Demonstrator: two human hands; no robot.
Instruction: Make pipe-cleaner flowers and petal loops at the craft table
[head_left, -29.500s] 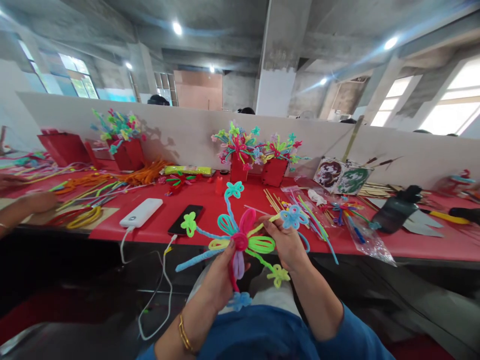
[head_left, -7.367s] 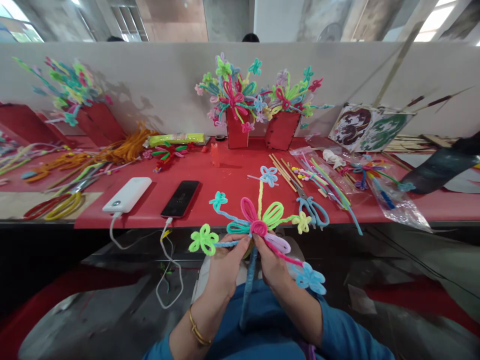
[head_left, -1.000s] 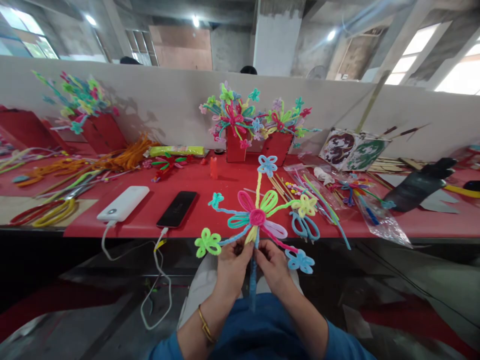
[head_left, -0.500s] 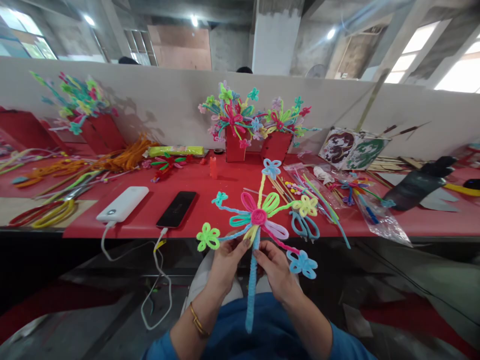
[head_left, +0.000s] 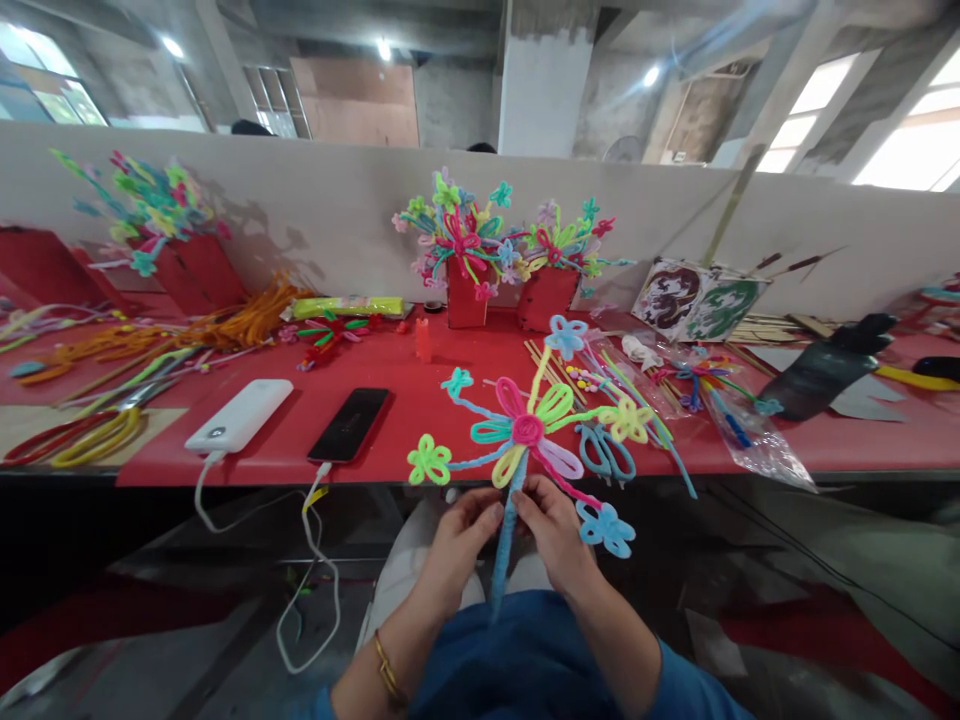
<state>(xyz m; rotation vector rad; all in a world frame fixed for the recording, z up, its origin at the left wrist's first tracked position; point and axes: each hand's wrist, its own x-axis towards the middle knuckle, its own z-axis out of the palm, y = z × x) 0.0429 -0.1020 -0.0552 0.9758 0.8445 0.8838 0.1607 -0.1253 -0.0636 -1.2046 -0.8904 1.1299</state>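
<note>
In front of my lap I hold a pipe-cleaner flower [head_left: 527,431] with a pink coiled centre, looped petals in several colours and a thick wrapped blue stem [head_left: 504,555]. Thin twisted branches spread from it, tipped with small blossoms, among them a green blossom [head_left: 429,460] at left and a blue blossom [head_left: 606,529] at right. My right hand [head_left: 553,525] pinches the stem just under the petals. At the stem's left side, my left hand [head_left: 463,535] has thumb and fingers closed against it; its fingertips are partly hidden.
On the red table [head_left: 450,440] lie a white power bank [head_left: 240,415], a black phone [head_left: 349,425], blue-handled scissors [head_left: 606,453] and orange pipe cleaners [head_left: 247,312]. Red boxes [head_left: 466,297] of pipe-cleaner flowers stand along the partition. A dark bottle [head_left: 825,370] leans at right.
My left hand has left the yellow petal and come down to the stem. The flower has shifted slightly right, its stem tilting more. My right hand stays at the stem's top.
</note>
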